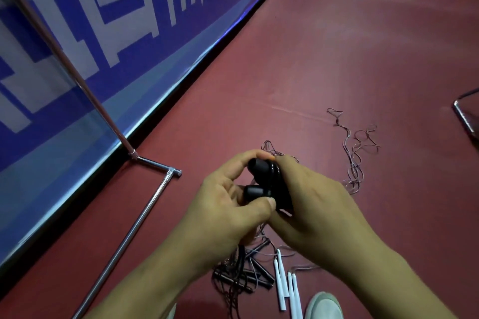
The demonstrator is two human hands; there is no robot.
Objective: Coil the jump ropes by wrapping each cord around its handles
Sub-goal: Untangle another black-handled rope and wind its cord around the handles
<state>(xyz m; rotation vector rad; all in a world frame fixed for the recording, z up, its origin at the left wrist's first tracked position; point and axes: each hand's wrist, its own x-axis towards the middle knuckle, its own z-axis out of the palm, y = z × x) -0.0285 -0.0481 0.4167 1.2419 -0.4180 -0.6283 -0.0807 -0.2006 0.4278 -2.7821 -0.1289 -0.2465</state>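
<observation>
Fingers [260, 206] of left hand [228, 204], right hand [311, 204] curl round black handles [261, 169].

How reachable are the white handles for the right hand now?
Probably not yet: the right hand grips the black handles with the left hand, though the white handles lie uncovered on the floor below.

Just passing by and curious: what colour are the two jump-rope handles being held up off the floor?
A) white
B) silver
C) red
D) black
D: the held handles are black, while the white handles lie on the red floor below.
</observation>
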